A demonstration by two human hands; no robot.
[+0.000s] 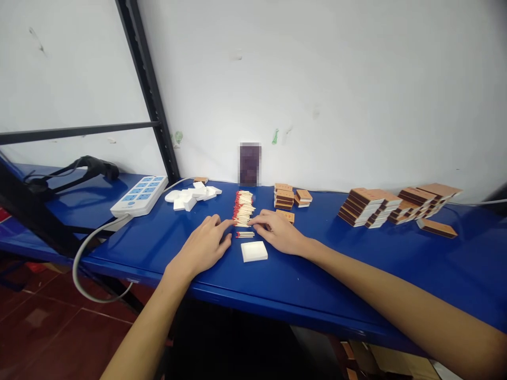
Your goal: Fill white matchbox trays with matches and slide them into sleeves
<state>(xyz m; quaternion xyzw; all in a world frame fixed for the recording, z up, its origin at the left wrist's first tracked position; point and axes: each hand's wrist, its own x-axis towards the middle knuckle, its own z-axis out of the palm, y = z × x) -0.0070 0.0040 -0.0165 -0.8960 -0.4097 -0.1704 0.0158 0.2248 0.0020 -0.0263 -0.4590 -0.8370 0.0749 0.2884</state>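
Observation:
A pile of red-tipped matches (243, 206) lies on the blue table (356, 264). A few separate matches (245, 234) lie just in front of it. My left hand (206, 245) rests on the table left of the pile, fingers stretched toward it and touching its near edge. My right hand (279, 231) lies to the right, its fingers curled against the pile's near end. A white inner matchbox tray (254, 251) sits between my two hands, close to me.
White trays (193, 196) are heaped at back left beside a white power strip (139, 195) with a grey cable. Brown matchbox sleeves (285, 196) are stacked behind my right hand. Larger stacks (396, 207) stand at far right. A black frame (150, 95) rises left.

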